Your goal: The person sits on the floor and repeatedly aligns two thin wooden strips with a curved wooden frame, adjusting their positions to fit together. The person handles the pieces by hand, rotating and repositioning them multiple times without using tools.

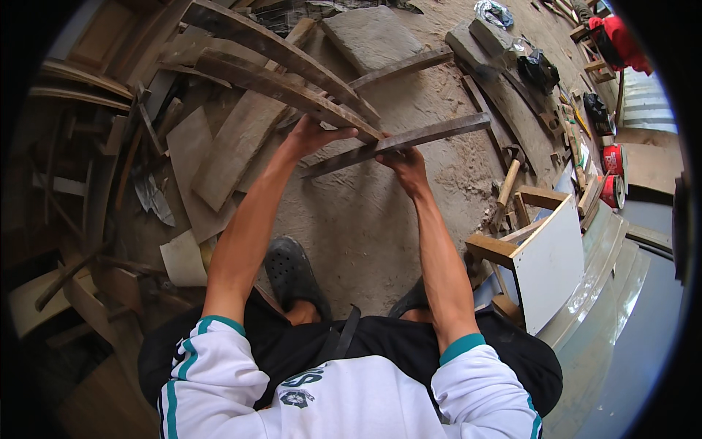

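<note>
My left hand (311, 137) is closed around a long dark wooden batten (281, 89), its thumb stretched along the near side. That batten slants from the upper left down to the middle. A shorter wooden strip (439, 133) crosses its near end, and my right hand (404, 161) grips this strip from below, fingers partly hidden under it. The two pieces appear to meet between my hands. Just beyond the held batten, another long wooden batten (285, 57) runs almost parallel. A further wood strip (402, 67) lies behind them, reaching toward the stone slab (373, 36).
Boards (238, 146) and scrap wood fill the left side. At right lie a hammer (506, 186) and a wooden frame with a white panel (548, 263), beside glass-like sheets (585, 293). Red cans (613, 159) stand farther right. A black bag (539, 69) sits near stone blocks.
</note>
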A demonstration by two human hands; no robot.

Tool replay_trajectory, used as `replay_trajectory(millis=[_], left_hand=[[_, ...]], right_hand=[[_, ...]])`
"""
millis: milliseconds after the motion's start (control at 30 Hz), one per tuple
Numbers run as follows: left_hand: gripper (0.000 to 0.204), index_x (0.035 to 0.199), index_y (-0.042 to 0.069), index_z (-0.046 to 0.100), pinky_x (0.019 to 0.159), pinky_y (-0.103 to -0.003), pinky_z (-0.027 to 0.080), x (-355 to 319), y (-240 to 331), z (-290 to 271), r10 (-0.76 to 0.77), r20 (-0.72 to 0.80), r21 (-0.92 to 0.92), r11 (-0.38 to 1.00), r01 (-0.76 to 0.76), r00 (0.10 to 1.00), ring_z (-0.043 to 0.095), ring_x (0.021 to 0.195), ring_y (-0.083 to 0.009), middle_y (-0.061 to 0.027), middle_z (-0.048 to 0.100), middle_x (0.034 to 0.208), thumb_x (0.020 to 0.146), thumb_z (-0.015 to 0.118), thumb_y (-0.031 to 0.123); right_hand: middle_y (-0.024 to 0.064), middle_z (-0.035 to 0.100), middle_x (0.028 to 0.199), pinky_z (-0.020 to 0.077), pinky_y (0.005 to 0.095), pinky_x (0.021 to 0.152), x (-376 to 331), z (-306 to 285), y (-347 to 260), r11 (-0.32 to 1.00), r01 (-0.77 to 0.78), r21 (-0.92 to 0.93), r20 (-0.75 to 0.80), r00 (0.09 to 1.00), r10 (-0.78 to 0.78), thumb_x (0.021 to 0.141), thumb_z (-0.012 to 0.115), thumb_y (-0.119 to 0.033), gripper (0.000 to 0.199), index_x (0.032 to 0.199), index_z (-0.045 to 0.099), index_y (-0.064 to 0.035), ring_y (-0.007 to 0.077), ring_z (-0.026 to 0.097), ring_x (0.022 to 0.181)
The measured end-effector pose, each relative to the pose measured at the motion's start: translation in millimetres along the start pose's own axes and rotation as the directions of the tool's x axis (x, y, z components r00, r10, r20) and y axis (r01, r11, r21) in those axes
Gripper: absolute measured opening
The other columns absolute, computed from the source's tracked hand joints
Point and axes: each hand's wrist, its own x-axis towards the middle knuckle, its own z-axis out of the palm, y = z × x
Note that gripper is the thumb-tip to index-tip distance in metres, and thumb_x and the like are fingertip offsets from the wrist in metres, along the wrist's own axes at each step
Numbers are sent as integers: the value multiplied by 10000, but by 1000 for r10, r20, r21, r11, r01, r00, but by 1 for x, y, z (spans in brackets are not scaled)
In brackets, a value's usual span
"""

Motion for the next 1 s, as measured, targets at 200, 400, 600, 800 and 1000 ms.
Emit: replay_trajectory(millis=[200, 400, 600, 800, 1000], left_hand=[[955, 1397, -12, 430, 1101, -381, 376, -1, -7, 2, -64, -33, 12, 998, 64, 997, 447, 1325, -264, -173, 515, 1374, 680, 904, 404], [1013, 1458, -50, 323, 1124, -379, 351, -5, -11, -3, -98, -29, 50, 994, 100, 995, 425, 1345, -243, -182, 486, 1416, 715, 905, 318], [982, 1448, -37, 393, 1170, -402, 292, -3, 12, -4, -103, 92, 26, 995, 101, 990, 363, 1398, -269, -203, 430, 1477, 716, 892, 385], [734, 1246, 15, 647, 1203, -449, 192, -1, 10, -13, -6, 166, 143, 990, -18, 986, 282, 1438, -315, -192, 467, 1454, 725, 854, 489], [547, 1104, 99, 748, 1208, -443, 174, 7, 4, -23, -80, 262, 139, 989, 45, 962, 289, 1416, -329, -127, 641, 1261, 735, 841, 492]], right_hand=[[85, 679, 1160, 515, 340, 952, 0, 2, -5, 1000, -19, -25, -19, 1000, 18, 741, 830, -18, 571, 1275, 627, -11, 202, 621, 1104], [88, 676, 1167, 509, 335, 951, -1, 7, -8, 999, 2, -49, -12, 1000, -3, 738, 827, -18, 564, 1268, 635, -13, 204, 620, 1100], [73, 674, 1172, 490, 328, 971, -2, -2, -6, 998, -59, 10, 9, 998, 59, 742, 836, -33, 549, 1258, 650, -24, 193, 603, 1120], [70, 676, 1166, 504, 334, 954, -1, -3, 1, 998, -36, 56, 50, 998, 33, 749, 838, -41, 538, 1254, 651, -28, 195, 613, 1104], [85, 671, 1174, 516, 351, 965, 3, -2, -7, 1000, -18, 14, 92, 996, 17, 758, 823, -17, 534, 1257, 632, -22, 210, 619, 1117]])
